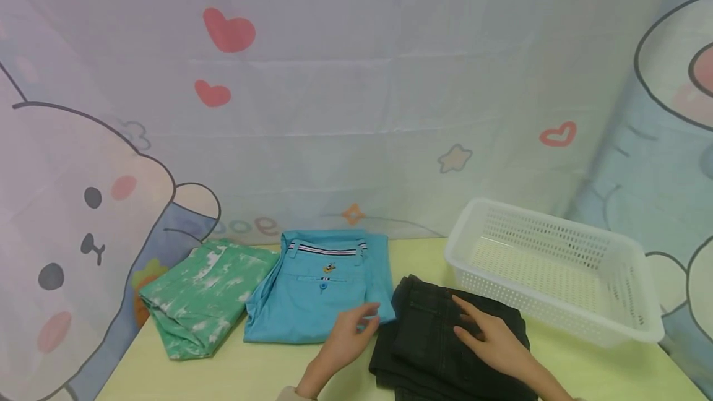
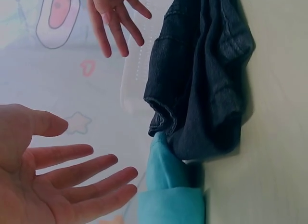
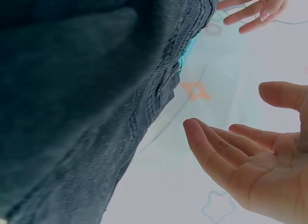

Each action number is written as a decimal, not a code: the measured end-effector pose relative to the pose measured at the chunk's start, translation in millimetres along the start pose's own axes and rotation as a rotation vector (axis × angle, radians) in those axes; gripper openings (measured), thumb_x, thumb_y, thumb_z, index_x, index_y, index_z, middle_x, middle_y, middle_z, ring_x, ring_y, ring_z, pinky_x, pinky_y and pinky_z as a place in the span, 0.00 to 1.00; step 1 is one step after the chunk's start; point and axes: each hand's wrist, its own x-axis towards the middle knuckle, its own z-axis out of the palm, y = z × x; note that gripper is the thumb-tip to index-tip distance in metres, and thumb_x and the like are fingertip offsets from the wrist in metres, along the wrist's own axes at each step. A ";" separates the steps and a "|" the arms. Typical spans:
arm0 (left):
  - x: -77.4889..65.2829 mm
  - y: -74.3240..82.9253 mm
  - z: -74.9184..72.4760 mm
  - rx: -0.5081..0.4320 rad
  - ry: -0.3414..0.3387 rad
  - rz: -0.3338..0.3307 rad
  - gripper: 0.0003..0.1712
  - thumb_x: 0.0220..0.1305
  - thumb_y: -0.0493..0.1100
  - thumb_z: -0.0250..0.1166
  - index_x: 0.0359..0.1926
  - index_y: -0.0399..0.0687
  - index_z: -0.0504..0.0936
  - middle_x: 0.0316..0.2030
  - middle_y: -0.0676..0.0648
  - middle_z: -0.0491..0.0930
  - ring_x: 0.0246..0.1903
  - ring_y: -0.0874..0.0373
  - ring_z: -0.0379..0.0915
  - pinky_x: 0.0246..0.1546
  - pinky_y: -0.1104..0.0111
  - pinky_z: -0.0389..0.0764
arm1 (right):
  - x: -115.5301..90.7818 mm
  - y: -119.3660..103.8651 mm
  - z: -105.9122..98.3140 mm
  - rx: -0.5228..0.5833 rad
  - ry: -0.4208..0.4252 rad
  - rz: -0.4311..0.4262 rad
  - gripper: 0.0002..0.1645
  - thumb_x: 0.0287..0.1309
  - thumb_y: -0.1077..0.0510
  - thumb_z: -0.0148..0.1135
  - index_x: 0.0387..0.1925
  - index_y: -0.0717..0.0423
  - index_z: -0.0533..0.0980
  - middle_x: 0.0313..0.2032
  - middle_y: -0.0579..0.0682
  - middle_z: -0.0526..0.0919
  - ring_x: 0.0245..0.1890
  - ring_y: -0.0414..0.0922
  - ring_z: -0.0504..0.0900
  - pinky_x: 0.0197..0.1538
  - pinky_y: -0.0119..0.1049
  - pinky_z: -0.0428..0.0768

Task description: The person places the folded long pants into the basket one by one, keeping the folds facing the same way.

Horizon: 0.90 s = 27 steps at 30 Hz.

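Folded black denim pants [image 1: 429, 333] lie at the front of the table, with visible seams and a pocket. Above their right part hovers my right hand [image 1: 492, 339], its fingers spread and holding nothing; the right wrist view shows the palm [image 3: 269, 171] apart from the dark denim [image 3: 86, 98]. My left hand [image 1: 348, 336] is just left of the pants, near the lower right corner of the folded blue pants [image 1: 328, 302]. In the left wrist view its fingers [image 2: 91, 185] are extended, with nothing in them. A corner of the blue pants touches the black pair.
A folded green and white patterned garment [image 1: 211, 296] lies at the left, beside the blue pants. At the right stands a white perforated plastic basket [image 1: 557, 314]. Behind the pale yellow table [image 1: 133, 376] hangs a printed cloth backdrop [image 1: 345, 110].
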 end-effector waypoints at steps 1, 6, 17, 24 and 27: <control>-0.4 0.6 0.0 -0.008 -0.004 -0.007 0.19 0.64 0.40 0.52 0.52 0.32 0.73 0.49 0.35 0.76 0.44 0.46 0.76 0.40 0.63 0.79 | -1.3 1.2 -0.2 0.006 0.002 0.008 0.33 0.60 0.54 0.53 0.62 0.66 0.58 0.54 0.73 0.67 0.46 0.63 0.76 0.34 0.36 0.81; -3.1 5.4 0.2 -0.036 -0.020 -0.058 0.19 0.63 0.41 0.53 0.50 0.32 0.73 0.47 0.35 0.76 0.44 0.45 0.75 0.40 0.62 0.79 | -6.9 4.2 -2.7 0.063 -0.009 0.088 0.32 0.61 0.52 0.51 0.62 0.66 0.58 0.55 0.72 0.67 0.45 0.60 0.77 0.38 0.40 0.80; -6.0 6.1 3.6 -0.017 0.001 -0.094 0.18 0.60 0.40 0.55 0.47 0.30 0.75 0.42 0.36 0.79 0.38 0.46 0.77 0.34 0.64 0.78 | -17.3 12.5 -8.6 0.329 -0.070 0.331 0.34 0.62 0.52 0.49 0.62 0.69 0.54 0.58 0.74 0.61 0.51 0.64 0.72 0.36 0.40 0.80; -5.7 1.3 7.0 -0.041 -0.022 -0.149 0.18 0.60 0.40 0.55 0.46 0.29 0.75 0.42 0.34 0.77 0.40 0.43 0.76 0.36 0.59 0.78 | -24.7 21.4 -13.3 0.408 -0.119 0.347 0.34 0.64 0.53 0.45 0.62 0.73 0.51 0.58 0.76 0.59 0.51 0.63 0.72 0.38 0.44 0.80; -5.9 -1.0 8.1 -0.058 -0.041 -0.196 0.19 0.60 0.40 0.55 0.47 0.30 0.74 0.44 0.34 0.76 0.42 0.42 0.75 0.37 0.58 0.77 | -28.0 24.2 -15.4 0.429 -0.124 0.385 0.35 0.64 0.51 0.44 0.62 0.73 0.50 0.58 0.76 0.59 0.50 0.62 0.73 0.39 0.45 0.79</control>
